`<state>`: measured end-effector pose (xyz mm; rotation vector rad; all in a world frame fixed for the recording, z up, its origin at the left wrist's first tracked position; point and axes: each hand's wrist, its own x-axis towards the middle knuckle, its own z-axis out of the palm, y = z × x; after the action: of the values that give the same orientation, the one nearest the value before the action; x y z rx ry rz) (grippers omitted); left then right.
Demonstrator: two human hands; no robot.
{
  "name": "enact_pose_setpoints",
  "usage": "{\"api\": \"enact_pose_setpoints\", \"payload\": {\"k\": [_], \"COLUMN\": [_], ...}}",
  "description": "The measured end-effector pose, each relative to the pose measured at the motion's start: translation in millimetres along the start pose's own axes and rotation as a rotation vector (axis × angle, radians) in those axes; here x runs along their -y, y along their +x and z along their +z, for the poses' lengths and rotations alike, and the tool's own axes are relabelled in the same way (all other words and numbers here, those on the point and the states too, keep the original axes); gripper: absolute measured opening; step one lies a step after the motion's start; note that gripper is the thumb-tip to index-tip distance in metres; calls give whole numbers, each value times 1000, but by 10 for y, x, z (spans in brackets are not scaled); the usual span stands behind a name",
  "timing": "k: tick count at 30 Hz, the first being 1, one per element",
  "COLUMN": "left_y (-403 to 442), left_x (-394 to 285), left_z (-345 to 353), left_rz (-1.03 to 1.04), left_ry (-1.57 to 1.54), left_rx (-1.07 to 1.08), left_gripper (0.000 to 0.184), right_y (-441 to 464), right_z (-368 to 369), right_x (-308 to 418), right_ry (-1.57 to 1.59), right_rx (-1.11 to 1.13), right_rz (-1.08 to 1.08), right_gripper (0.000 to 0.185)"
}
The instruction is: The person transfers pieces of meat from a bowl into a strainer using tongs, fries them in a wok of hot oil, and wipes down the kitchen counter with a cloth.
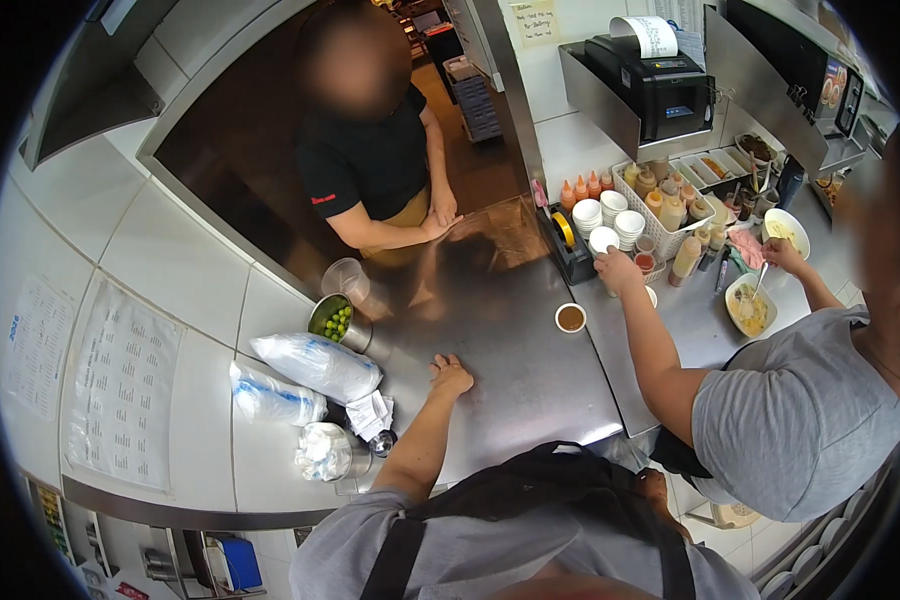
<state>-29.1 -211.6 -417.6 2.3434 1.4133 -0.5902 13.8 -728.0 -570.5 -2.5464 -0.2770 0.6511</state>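
My left hand point(452, 376) rests on the steel counter point(510, 370) with its fingers apart and nothing in it. To its left lie plastic-wrapped packs point(320, 365), some white paper slips point(370, 413) and a metal container of green limes point(338, 320). A small white cup of brown sauce point(570, 318) stands on the counter, up and to the right of this hand. My right hand does not show; only something skin-coloured appears low beside my dark apron point(550, 485).
Across the counter stands a person in black point(370, 165), hands together at its edge. At right, a co-worker in grey point(800, 410) reaches to stacked white cups point(604, 240) and a bowl point(751, 306). Sauce bottles point(670, 205) fill a basket; a printer point(650, 90) sits above.
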Motion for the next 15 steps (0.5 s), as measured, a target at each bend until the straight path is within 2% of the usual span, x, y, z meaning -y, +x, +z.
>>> {"api": "enact_pose_setpoints", "payload": {"k": [15], "left_y": [144], "left_x": [48], "left_z": [77], "left_rz": [17], "left_ry": [48], "left_rx": [21], "left_gripper": [69], "right_y": [-4], "right_z": [-3], "right_x": [4], "right_ry": [-47], "right_rx": [41], "right_rz": [70], "right_gripper": [25]}}
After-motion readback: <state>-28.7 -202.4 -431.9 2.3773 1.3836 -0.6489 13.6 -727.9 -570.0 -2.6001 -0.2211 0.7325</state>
